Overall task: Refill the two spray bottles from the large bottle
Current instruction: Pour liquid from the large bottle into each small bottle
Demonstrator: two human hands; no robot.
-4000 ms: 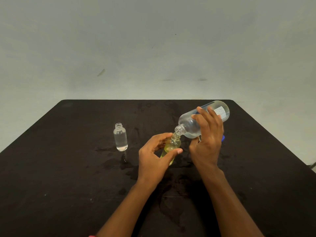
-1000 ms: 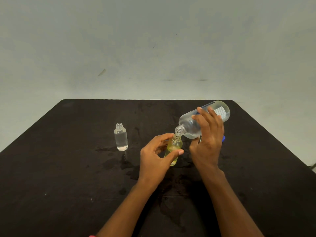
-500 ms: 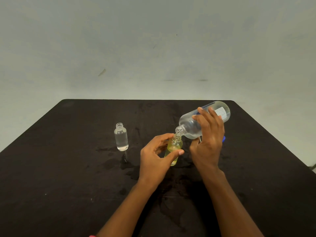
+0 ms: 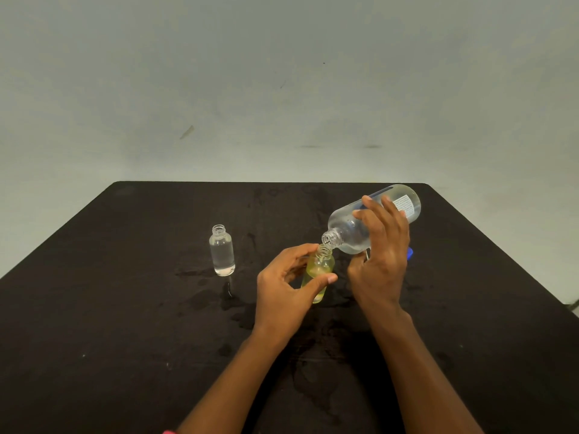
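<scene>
My right hand (image 4: 380, 261) grips the large clear bottle (image 4: 354, 228), tipped mouth-down to the left, its open neck just above the small yellowish spray bottle (image 4: 319, 269). That small bottle stands on the black table (image 4: 125, 324), capless, with yellow-tinted liquid inside, and my left hand (image 4: 283, 292) holds it between thumb and fingers. A second small spray bottle (image 4: 221, 255), clear and capless, stands upright to the left, apart from both hands, with clear liquid nearly up to its shoulder.
A blue object (image 4: 409, 252) peeks out behind my right hand, mostly hidden. Wet patches (image 4: 232, 296) darken the tabletop around the small bottles and toward me. The table's far edge meets a pale wall.
Almost nothing has moved. The large bottle stays tipped over the yellowish bottle, and both hands keep their grips.
</scene>
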